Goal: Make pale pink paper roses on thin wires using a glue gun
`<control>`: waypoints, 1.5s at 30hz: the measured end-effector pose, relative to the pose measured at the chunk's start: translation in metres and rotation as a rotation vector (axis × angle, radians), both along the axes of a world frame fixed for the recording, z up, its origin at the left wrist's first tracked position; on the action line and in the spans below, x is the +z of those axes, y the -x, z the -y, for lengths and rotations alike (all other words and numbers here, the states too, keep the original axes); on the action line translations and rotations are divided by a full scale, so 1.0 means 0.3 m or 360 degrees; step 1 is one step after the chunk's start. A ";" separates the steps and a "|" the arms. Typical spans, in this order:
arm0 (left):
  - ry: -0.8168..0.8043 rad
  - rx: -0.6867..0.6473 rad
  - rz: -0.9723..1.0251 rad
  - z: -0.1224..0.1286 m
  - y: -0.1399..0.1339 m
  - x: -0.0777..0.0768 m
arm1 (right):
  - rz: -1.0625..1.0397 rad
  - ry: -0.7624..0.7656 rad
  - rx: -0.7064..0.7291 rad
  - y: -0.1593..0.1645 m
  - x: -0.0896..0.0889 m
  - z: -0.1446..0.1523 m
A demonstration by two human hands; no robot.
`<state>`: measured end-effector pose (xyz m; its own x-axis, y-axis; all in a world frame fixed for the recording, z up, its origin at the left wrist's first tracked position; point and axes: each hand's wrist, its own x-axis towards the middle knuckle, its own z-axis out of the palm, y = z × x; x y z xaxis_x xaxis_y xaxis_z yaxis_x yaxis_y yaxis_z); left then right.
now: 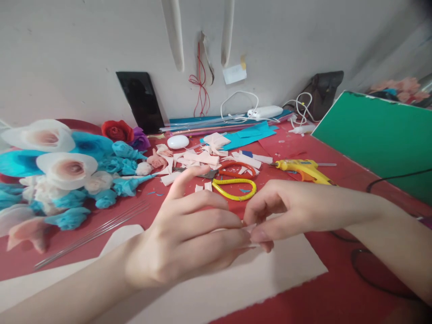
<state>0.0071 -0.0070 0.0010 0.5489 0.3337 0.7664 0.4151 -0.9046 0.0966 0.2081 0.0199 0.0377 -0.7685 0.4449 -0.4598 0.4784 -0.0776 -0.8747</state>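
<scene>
A small pale piece [249,228], apparently thin paper, is held up at the fingertips between the two hands, above a large pale sheet [297,265]. It is pinched between the thumb and fingers of the right hand [286,211], which are closed with no gap seen. The fingers of the left hand [195,229] are curled against its other side, index finger raised; whether it is gripped there cannot be told, as the thumb is hidden.

The piece is judged to be light, soft and easily creased or torn, so it is best taken lightly by its edges. Its long axis seems to be laid crosswise, from hand to hand (most of it is covered, so neither end can be called the front).

Beyond the hands, scissors [229,182] are left among pale scraps [202,157], with a yellow glue gun [305,166] to their right. Paper flowers [76,167] are heaped at the left, and thin rods [97,231] are laid near them on the red tabletop [286,299].
</scene>
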 end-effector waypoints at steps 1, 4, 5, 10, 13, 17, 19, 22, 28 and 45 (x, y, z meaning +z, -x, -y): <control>-0.0005 -0.0013 -0.0024 -0.002 0.003 0.001 | 0.0004 0.0018 0.0005 0.000 0.000 -0.001; -0.0016 -0.0057 -0.0099 -0.007 0.012 0.005 | 0.0001 0.0078 0.0005 0.000 -0.001 -0.006; -0.0011 -0.0063 -0.0117 -0.006 0.014 0.006 | -0.0010 0.0104 0.0002 0.000 -0.002 -0.007; 0.0030 -0.0064 -0.0133 0.006 0.020 0.009 | -0.0012 0.0117 0.0027 -0.001 -0.011 -0.009; 0.0019 -0.0114 -0.0151 0.002 0.026 0.002 | -0.0007 0.0114 0.0028 0.002 -0.011 -0.011; -0.0097 -0.0221 -0.0129 -0.019 0.033 -0.023 | 0.0031 -0.0016 0.0072 0.005 -0.006 -0.021; -0.0113 -0.0210 -0.0161 -0.027 0.033 -0.039 | 0.0078 -0.0139 0.0073 -0.001 -0.005 -0.027; -0.0147 -0.0198 -0.0205 -0.035 0.027 -0.065 | 0.0266 -0.0435 -0.0050 -0.029 -0.007 -0.027; -0.0070 -0.0111 -0.0114 -0.037 -0.002 -0.110 | 0.0723 -0.1365 -0.0752 -0.149 -0.037 0.019; 0.0113 -0.0086 0.0036 -0.052 0.007 -0.137 | 0.1244 -0.1101 -0.1268 -0.458 -0.218 -0.056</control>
